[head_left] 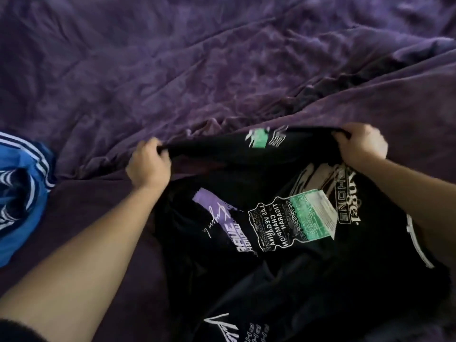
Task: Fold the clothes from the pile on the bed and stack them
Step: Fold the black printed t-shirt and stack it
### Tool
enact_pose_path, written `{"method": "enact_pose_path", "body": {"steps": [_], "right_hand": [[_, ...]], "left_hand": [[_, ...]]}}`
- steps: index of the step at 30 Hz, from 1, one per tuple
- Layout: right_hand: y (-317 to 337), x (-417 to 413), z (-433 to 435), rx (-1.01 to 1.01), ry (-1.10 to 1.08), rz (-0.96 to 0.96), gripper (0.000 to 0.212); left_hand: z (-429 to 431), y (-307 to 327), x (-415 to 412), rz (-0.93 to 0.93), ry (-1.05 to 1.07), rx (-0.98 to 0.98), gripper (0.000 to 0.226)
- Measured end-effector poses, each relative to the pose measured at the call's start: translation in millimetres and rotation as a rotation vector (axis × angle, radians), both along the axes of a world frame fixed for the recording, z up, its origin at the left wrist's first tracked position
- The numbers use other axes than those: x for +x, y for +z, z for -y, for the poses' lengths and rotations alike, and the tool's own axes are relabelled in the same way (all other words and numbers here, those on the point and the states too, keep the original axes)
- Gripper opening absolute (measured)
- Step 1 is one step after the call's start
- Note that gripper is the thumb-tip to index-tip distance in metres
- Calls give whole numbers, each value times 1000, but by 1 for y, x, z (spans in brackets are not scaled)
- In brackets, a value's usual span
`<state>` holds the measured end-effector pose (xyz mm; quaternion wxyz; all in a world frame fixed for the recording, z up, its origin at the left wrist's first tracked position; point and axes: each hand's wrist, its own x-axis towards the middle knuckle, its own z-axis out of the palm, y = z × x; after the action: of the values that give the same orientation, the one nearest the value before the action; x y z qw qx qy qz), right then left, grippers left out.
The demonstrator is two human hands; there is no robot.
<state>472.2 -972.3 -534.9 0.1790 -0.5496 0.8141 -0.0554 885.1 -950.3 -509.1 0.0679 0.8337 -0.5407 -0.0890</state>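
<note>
Black printed cotton garment (283,218) lies spread on the rumpled purple bed cover (172,70), far edge lifted. Left hand (148,164) and right hand (360,144) each have fingers curled, pinching that edge at opposite ends. Keep the edge taut and level, then lay it flat for a square fold. Probably a T-shirt; shape unclear. Blue white-striped garment (22,188) sits left of it, apart, not obstructing.

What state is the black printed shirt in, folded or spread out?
Spread out, unfolded: the left grip and right grip stretch the black shirt by its far edge.
</note>
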Motion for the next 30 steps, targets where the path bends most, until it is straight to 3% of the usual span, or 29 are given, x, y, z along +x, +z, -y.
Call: {"method": "enact_pose_path", "body": {"steps": [3, 5, 8, 11, 12, 14, 17, 19, 23, 26, 30], "right_hand": [[5, -8, 40, 93, -140, -2, 37], [0, -13, 51, 168, -182, 3, 37], [-9, -4, 49, 175, -105, -92, 42], [-17, 24, 41, 81, 94, -90, 67], [-21, 32, 42, 111, 123, -80, 76], [-30, 41, 48, 211, 104, -84, 75], [-38, 37, 62, 199, -35, -98, 47], [-39, 28, 68, 141, -106, -103, 44], [-34, 18, 64, 141, -17, -137, 52], [-22, 14, 37, 13, 150, -188, 61], [-7, 12, -44, -166, 347, -96, 56]], "left_hand": [[67, 8, -9, -152, -35, -103, 28], [89, -1, -10, -222, -25, -54, 45], [62, -22, 2, -264, -6, 120, 50], [-9, -37, 19, -196, -110, 447, 63], [-30, -41, 24, -119, -183, 496, 59], [-49, -45, 32, 7, -305, 419, 35], [-24, -42, 39, 24, -239, 195, 18], [8, -41, 41, 20, -127, 110, 18], [34, -47, 34, 5, 66, 185, 27], [-1, -41, 16, -24, 74, 151, 39], [-107, -33, -6, -101, 54, 132, 41]]}}
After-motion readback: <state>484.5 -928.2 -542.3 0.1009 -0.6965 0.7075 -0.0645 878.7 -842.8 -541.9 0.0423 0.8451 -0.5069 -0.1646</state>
